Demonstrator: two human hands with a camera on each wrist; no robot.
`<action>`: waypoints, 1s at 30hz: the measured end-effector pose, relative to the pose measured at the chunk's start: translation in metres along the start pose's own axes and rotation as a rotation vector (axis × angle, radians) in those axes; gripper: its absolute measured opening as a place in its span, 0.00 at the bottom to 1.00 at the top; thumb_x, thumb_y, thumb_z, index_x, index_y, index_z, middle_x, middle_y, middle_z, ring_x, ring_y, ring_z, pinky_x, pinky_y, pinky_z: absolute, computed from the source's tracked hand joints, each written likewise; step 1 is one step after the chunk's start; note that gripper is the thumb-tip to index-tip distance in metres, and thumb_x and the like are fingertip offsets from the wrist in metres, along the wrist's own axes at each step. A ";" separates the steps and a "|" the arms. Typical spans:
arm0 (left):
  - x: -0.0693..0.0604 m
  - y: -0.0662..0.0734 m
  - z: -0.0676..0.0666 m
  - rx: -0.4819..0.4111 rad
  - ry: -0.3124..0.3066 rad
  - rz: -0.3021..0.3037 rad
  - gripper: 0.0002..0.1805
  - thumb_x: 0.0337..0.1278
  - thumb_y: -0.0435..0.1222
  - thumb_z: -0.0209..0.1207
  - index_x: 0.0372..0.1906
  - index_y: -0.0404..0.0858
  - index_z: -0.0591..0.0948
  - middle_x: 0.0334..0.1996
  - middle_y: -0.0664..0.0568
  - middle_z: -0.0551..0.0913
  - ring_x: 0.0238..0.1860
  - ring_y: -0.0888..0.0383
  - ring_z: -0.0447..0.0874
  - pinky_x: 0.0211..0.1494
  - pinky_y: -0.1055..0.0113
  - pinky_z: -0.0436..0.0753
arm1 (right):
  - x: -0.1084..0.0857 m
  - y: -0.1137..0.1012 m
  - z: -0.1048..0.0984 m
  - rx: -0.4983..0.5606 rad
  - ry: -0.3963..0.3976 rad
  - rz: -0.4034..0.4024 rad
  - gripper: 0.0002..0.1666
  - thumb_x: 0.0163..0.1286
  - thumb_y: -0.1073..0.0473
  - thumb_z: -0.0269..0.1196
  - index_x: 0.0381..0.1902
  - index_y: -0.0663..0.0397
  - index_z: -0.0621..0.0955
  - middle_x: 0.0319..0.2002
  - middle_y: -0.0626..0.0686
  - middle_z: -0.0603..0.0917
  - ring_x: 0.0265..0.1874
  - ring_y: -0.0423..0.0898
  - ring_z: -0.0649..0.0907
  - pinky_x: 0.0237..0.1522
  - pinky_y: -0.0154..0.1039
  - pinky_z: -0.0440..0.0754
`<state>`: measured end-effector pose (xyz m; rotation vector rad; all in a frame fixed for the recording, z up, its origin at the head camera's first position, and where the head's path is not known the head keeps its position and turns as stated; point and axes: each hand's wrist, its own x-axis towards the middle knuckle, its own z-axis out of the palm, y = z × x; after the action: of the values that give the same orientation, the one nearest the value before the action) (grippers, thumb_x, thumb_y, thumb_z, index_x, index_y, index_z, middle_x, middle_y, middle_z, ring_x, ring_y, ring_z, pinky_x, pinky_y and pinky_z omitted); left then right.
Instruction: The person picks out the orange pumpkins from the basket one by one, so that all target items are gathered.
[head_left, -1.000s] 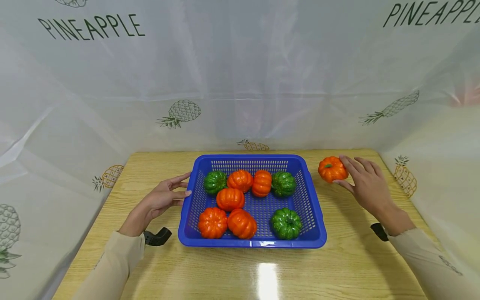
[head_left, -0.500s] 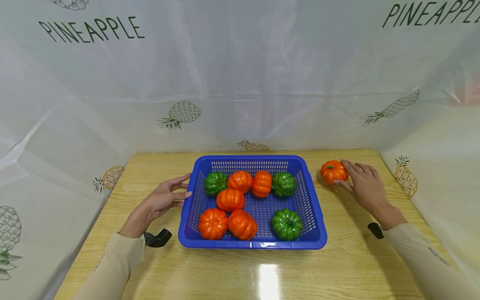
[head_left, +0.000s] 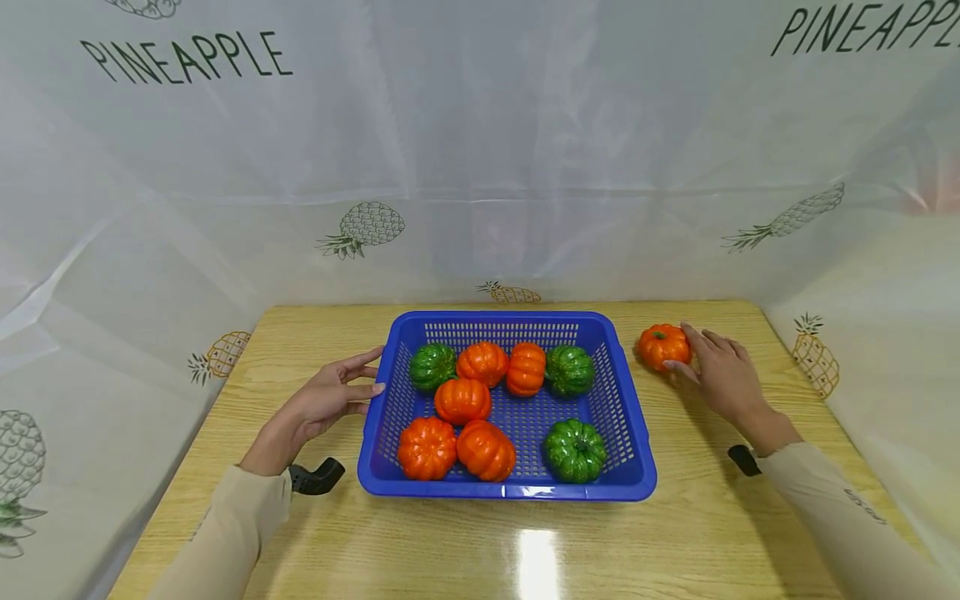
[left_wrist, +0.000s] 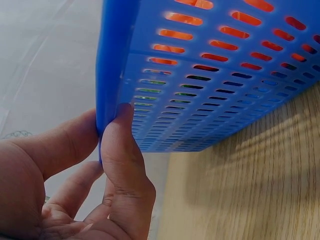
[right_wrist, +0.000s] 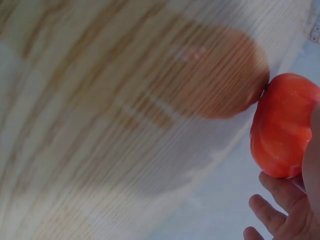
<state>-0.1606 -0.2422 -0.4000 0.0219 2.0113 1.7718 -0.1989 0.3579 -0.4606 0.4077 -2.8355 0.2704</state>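
A blue plastic basket (head_left: 506, 492) stands on the wooden table in the head view. My left hand (head_left: 326, 404) pinches its left rim; the left wrist view has finger and thumb on opposite sides of that rim (left_wrist: 111, 65). To the basket's right, an orange toy pumpkin (head_left: 663, 347) with a green stem sits on the table. My right hand (head_left: 723, 375) holds it from the right, thumb in front and index finger behind. Seen from the right wrist, this pumpkin (right_wrist: 281, 127) touches the tabletop, and the other fingers (right_wrist: 267, 212) are spread beside it.
Inside the basket lie several orange pumpkins (head_left: 462, 401) and three green ones (head_left: 574, 451). A pineapple-print sheet (head_left: 480, 150) hangs behind the wooden table (head_left: 420, 550) and along both sides. Black straps (head_left: 317, 476) are on the wrists.
My right hand has lowered the orange pumpkin onto the table, shifting slightly toward me. The left hand and the basket stay in place.
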 end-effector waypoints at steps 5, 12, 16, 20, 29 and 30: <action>0.001 0.000 -0.001 -0.006 -0.010 0.010 0.41 0.76 0.27 0.58 0.86 0.37 0.53 0.65 0.33 0.71 0.42 0.60 0.88 0.48 0.65 0.90 | 0.000 0.002 0.002 -0.007 0.015 0.006 0.43 0.73 0.51 0.70 0.74 0.72 0.69 0.59 0.77 0.81 0.65 0.75 0.74 0.67 0.73 0.68; 0.000 0.000 -0.001 0.002 -0.013 0.014 0.41 0.76 0.27 0.58 0.86 0.37 0.52 0.66 0.32 0.71 0.42 0.60 0.88 0.47 0.65 0.90 | -0.002 0.002 0.002 -0.026 0.004 0.017 0.42 0.72 0.53 0.72 0.72 0.74 0.70 0.55 0.77 0.82 0.62 0.76 0.75 0.65 0.73 0.70; 0.000 0.000 -0.001 0.005 -0.013 0.013 0.41 0.76 0.28 0.58 0.86 0.38 0.53 0.66 0.32 0.70 0.42 0.60 0.88 0.47 0.65 0.90 | -0.003 0.002 0.002 -0.039 -0.042 0.041 0.42 0.74 0.50 0.69 0.73 0.74 0.70 0.57 0.77 0.82 0.63 0.75 0.75 0.65 0.72 0.70; 0.000 -0.001 -0.001 0.010 -0.009 0.009 0.41 0.76 0.28 0.58 0.86 0.38 0.53 0.65 0.34 0.71 0.42 0.60 0.88 0.47 0.65 0.90 | -0.003 0.004 0.000 -0.059 -0.075 0.044 0.44 0.77 0.46 0.66 0.74 0.76 0.68 0.58 0.77 0.81 0.62 0.75 0.75 0.65 0.72 0.70; 0.001 -0.001 -0.001 0.011 -0.010 0.008 0.41 0.77 0.28 0.58 0.86 0.38 0.53 0.65 0.34 0.71 0.43 0.59 0.88 0.48 0.64 0.90 | 0.000 -0.004 -0.018 -0.077 0.000 -0.017 0.44 0.76 0.51 0.68 0.76 0.73 0.65 0.62 0.77 0.78 0.63 0.75 0.74 0.66 0.73 0.69; 0.000 -0.001 -0.001 0.010 -0.011 0.009 0.41 0.77 0.28 0.58 0.86 0.38 0.53 0.65 0.34 0.71 0.43 0.59 0.88 0.48 0.64 0.90 | 0.001 -0.008 -0.023 -0.076 0.016 -0.032 0.45 0.75 0.51 0.69 0.76 0.73 0.66 0.62 0.77 0.78 0.63 0.75 0.75 0.66 0.73 0.69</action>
<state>-0.1610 -0.2432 -0.4011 0.0437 2.0150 1.7633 -0.1926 0.3553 -0.4378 0.4316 -2.8105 0.1583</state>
